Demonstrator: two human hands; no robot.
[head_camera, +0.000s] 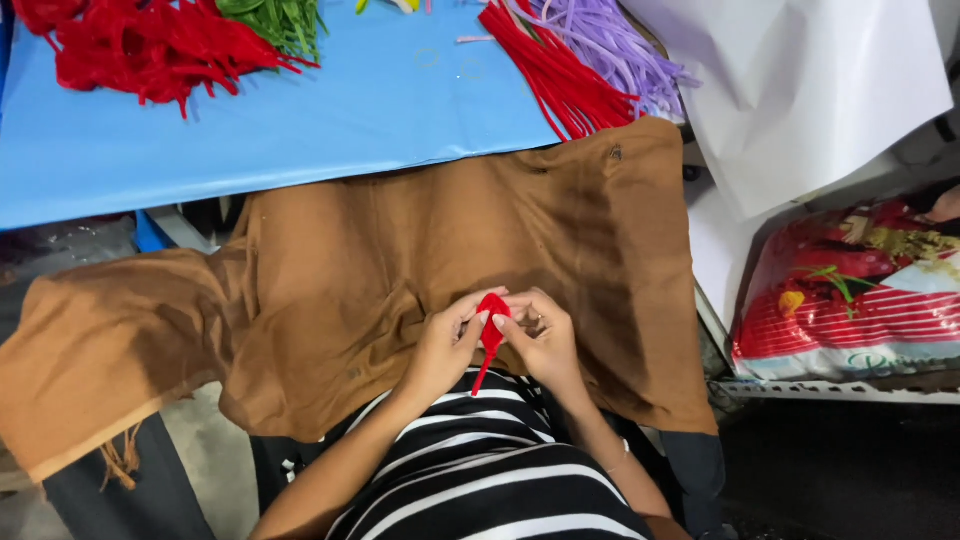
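My left hand (442, 345) and my right hand (545, 338) meet over my lap, both pinching a small red fuzzy stem (491, 318) bent into a petal-like loop at its top. Its thin red tail hangs down between my wrists toward my black-and-white striped top (480, 470). A brown cloth (400, 250) is spread under my hands and drapes from the table edge over my knees.
A blue table sheet (300, 120) lies ahead with a loose red stem pile (140, 45), green stems (280, 20), a straight red bundle (555, 70) and purple stems (610, 45). White paper (800, 90) and a red printed plastic bag (860, 300) sit at right.
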